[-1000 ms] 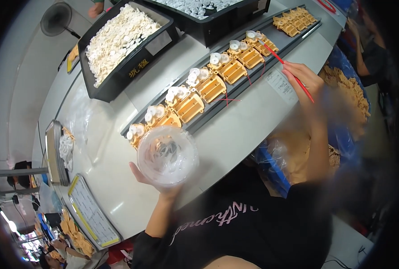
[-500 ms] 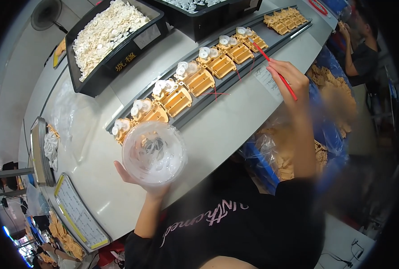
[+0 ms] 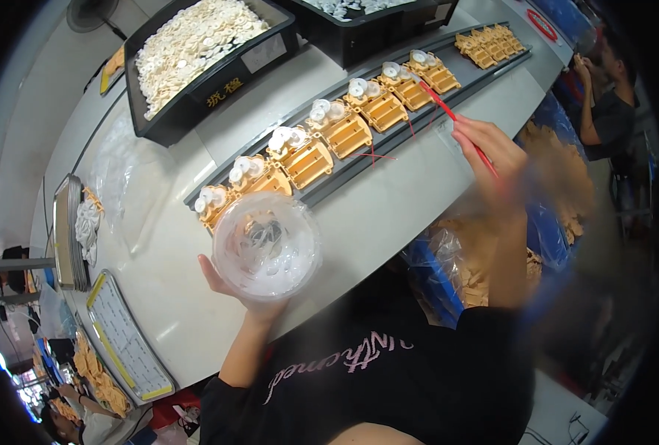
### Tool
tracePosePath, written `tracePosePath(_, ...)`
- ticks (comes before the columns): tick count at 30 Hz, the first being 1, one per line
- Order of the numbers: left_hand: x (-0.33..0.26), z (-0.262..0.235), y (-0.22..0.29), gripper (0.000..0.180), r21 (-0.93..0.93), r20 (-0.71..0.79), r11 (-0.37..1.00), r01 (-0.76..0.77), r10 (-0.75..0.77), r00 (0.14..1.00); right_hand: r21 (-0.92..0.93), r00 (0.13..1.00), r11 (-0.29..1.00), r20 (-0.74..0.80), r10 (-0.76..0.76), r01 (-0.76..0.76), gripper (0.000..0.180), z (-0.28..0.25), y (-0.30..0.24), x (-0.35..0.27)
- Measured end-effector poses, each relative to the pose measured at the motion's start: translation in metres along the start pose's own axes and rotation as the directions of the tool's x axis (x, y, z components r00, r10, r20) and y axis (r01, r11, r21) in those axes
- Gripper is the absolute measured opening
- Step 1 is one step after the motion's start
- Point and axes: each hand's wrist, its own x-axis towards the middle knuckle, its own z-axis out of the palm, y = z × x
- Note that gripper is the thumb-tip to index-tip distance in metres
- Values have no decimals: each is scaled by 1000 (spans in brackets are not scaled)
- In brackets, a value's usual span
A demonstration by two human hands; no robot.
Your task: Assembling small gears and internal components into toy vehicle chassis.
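We see the long grey rail (image 3: 469, 74); behind it, a black bin (image 3: 185, 110) of whitish pieces. Before its near end, our left hand (image 3: 252, 305) cradles a clear tub (image 3: 268, 248). In front of it, our right hand (image 3: 492, 148) pinches a red stick (image 3: 439, 100), tip reaching over it. Along it sit yellow housings (image 3: 309, 165) bearing white discs (image 3: 322, 111).
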Motion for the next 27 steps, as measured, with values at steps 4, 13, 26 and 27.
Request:
tracePosePath(4,1,4,4,124,14,-2,999,-30,30,1000,20,997,999,72,-37,35,13,8,9,-3)
tracePosePath(13,32,-14,32,130,178,20,983,-40,37,999,506,999,862,21,-51,33,18,-28,-47,-11)
tracePosePath(26,6,-139,-56,128,124,-462,913,388,-293,837,585,561,139,808,-182,-799,29,199,-242,16)
tracePosePath(27,6,-144,-61,125,41,-540,906,421,-334,772,595,569,146,801,-185,-790,29,206,-253,17)
